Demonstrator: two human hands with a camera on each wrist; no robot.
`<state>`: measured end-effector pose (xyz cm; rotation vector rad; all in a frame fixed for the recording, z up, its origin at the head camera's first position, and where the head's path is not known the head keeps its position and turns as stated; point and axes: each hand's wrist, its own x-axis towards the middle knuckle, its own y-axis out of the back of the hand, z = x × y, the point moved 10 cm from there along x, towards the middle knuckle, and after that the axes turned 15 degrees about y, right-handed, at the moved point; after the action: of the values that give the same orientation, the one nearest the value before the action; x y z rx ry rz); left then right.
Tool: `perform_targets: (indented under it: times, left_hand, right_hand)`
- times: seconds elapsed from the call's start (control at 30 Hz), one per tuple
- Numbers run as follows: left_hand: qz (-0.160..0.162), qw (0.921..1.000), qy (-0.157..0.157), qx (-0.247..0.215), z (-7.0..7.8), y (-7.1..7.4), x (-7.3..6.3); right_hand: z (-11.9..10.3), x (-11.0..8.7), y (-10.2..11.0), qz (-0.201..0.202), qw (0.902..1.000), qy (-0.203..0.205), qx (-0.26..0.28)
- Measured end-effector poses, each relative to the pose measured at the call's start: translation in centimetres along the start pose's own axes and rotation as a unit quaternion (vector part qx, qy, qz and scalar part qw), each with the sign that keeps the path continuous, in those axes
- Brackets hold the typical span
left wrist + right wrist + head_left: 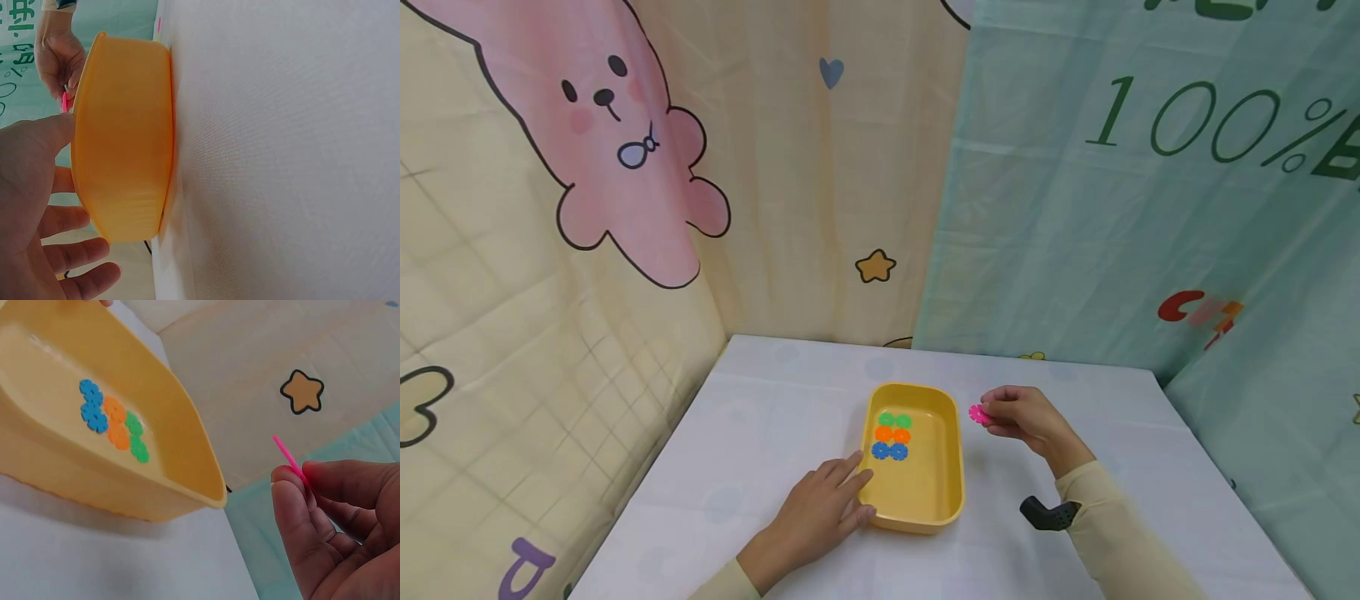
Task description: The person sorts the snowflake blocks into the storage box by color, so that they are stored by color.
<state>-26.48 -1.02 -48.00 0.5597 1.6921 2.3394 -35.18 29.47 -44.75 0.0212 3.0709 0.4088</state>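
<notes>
A yellow plastic tray (936,500) stands on the white table, with flat flower-shaped plastic discs lying in it in paired rows. Two green discs (903,422) are farthest back, two orange discs (902,436) sit in the middle, and two blue discs (880,451) lie nearest. My left hand (816,508) touches the tray's left rim with its fingers fairly straight and spread. Just right of the tray, my right hand (1026,419) pinches a pink flower-shaped disc (289,456) between thumb and fingertips, held above the table. The right wrist view shows that disc edge-on.
The white tabletop (760,400) extends around the tray on every side. Behind it hang a cream curtain (820,183) with cartoon prints and a green curtain (1037,250) with lettering. A black curved device (1048,513) is worn at my right wrist.
</notes>
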Motion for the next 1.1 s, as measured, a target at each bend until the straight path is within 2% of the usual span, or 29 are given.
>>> perform_targets:
  times: [0.43,0.77,1.1]
  left_hand:
    - [0.0,1.0,-0.002,-0.005,-0.4,-0.1,-0.1]
    - [-0.016,0.9999,0.002,-0.006,-0.5,-0.3,0.0]
    - [-0.002,1.0,-0.008,-0.003,-0.3,0.0,0.0]
  right_hand:
    - [-1.6,1.8,-6.6,-0.039,0.9991,0.01,0.014]
    - [-0.7,2.4,-10.7,-0.058,0.9983,0.004,-0.009]
    - [0.0,2.5,-14.3,-0.091,0.9948,0.012,-0.045]
